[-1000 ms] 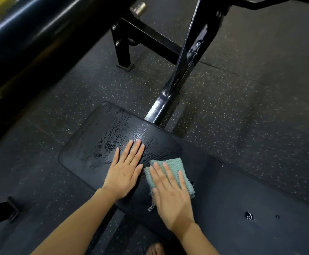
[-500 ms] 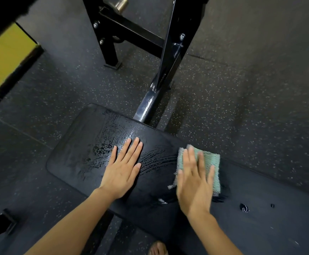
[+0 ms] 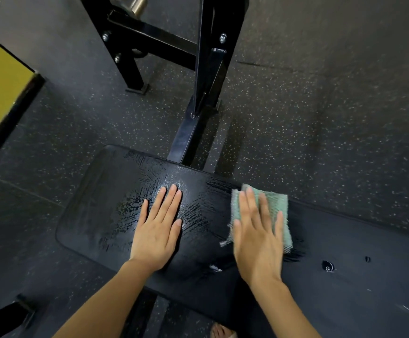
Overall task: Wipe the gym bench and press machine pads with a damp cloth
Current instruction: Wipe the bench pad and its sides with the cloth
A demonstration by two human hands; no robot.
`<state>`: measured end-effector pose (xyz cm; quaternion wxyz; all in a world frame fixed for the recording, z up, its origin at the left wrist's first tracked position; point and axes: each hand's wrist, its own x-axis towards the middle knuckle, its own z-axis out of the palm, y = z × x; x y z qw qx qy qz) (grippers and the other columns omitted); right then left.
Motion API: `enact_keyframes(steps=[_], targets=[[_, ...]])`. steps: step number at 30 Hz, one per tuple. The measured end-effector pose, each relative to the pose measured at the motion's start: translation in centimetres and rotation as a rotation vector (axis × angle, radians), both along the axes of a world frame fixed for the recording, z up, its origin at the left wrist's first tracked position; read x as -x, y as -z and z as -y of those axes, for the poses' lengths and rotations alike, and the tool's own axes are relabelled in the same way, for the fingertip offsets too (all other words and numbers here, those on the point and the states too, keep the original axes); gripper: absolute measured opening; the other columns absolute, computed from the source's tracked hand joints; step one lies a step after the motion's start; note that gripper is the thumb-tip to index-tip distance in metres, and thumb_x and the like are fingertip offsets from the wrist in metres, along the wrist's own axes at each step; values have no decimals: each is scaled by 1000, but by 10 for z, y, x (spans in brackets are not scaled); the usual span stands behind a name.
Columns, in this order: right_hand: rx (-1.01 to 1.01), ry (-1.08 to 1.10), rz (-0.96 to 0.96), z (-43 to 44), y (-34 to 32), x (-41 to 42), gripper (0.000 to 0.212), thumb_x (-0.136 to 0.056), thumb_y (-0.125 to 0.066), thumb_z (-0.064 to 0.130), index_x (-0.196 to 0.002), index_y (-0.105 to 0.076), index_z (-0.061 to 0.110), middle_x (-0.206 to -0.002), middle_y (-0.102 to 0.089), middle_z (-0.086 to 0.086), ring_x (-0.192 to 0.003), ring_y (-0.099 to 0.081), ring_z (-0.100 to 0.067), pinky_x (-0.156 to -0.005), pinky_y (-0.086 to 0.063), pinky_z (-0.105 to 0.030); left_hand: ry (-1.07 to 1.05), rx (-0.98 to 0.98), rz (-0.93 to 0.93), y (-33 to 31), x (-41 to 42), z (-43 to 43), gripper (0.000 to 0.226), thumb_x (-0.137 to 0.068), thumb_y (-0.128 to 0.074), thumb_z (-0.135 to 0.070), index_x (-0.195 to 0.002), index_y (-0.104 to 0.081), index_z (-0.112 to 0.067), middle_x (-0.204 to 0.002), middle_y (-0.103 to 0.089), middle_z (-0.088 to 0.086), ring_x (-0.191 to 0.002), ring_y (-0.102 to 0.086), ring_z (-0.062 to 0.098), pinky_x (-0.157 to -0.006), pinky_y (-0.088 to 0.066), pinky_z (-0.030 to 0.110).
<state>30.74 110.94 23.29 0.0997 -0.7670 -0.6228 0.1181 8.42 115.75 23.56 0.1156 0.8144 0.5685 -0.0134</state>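
K: Since the last frame, cloth (image 3: 275,203) slid right along the bench pad (image 3: 88,215); it's now by the far edge.
M: Hands?
K: Both flat, fingers straight. The right hand (image 3: 257,242) presses the cloth, the left hand (image 3: 157,230) braces on the wet patch.
M: Cloth looks limp and light, so press mid-cloth or it bunches. Pad likely slick.

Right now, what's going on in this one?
A person is wiping a black bench pad. The right hand presses a green cloth flat against the pad with straight fingers, and the left hand rests flat on the pad beside it. Around the left hand the pad carries wet streaks; the stretch further right, past a small tear, looks mostly dry.
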Motion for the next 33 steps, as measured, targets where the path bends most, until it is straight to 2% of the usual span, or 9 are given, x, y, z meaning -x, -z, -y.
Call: enact_keyframes(steps=[2,7,11,17,20,24,27,29,33], targets=[[-3,46,-29,12,0,-12,56,-102,-24,33,-157,-26,19,-164,-19,7,-151,-16,-18,-121,-5,-46,-2,-2,9,0,0,0,56,-106,-14,-38,-160,-10,-22,-167,-9,-6,-154,-5,16,-122,-3,42],[20,124,-27,7,-1,1,58,-101,-23,33,-157,-26,17,-165,-19,6,-151,-15,-20,-120,-6,-50,-6,-26,1,1,-2,1,56,-106,-13,-36,-159,-14,-19,-167,-13,-4,-154,-6,16,-122,-3,41],[14,80,8,-14,-3,26,59,-99,-24,32,-155,-30,16,-164,-23,3,-150,-22,-24,-118,-12,-53,-7,-37,14,1,-3,1,56,-105,-18,-32,-159,-17,-19,-166,-15,-4,-153,-7,15,-122,-4,41],[25,-27,-46,-49,-5,64,58,-99,-22,32,-156,-28,20,-164,-19,5,-152,-15,-21,-119,-8,-52,-5,-46,20,2,-3,0,56,-103,-20,-29,-158,-20,-18,-166,-16,-4,-153,-7,14,-122,-5,41],[25,-35,-42,-40,-4,50,58,-100,-21,32,-157,-25,21,-164,-18,6,-152,-13,-19,-121,-5,-49,-4,-42,25,2,-2,0,56,-103,-21,-29,-158,-20,-18,-166,-16,-5,-153,-7,13,-122,-5,41],[56,68,12,-12,-2,1,59,-101,-21,34,-158,-18,22,-164,-14,7,-151,-12,-20,-121,-11,-52,-5,-44,31,2,-2,-1,57,-103,-20,-29,-159,-18,-20,-166,-16,-6,-153,-6,12,-123,-2,38],[87,131,-28,17,-2,-42,58,-102,-17,35,-159,-12,27,-165,-5,13,-153,-3,-13,-122,-3,-49,-13,-50,31,2,-3,0,56,-103,-21,-29,-158,-19,-20,-166,-16,-6,-153,-6,12,-123,0,36],[73,155,-22,27,-2,-54,58,-102,-15,35,-159,-13,26,-165,-8,12,-153,-4,-12,-122,0,-47,-13,-53,33,2,-3,0,56,-103,-21,-29,-158,-20,-20,-165,-16,-6,-153,-6,12,-123,0,35],[64,255,-50,15,-2,-31,60,-100,-15,36,-159,-12,23,-166,-7,10,-153,1,-15,-121,8,-49,-18,-61,43,3,-3,1,56,-103,-20,-29,-158,-20,-20,-165,-16,-7,-153,-6,12,-123,0,36]])
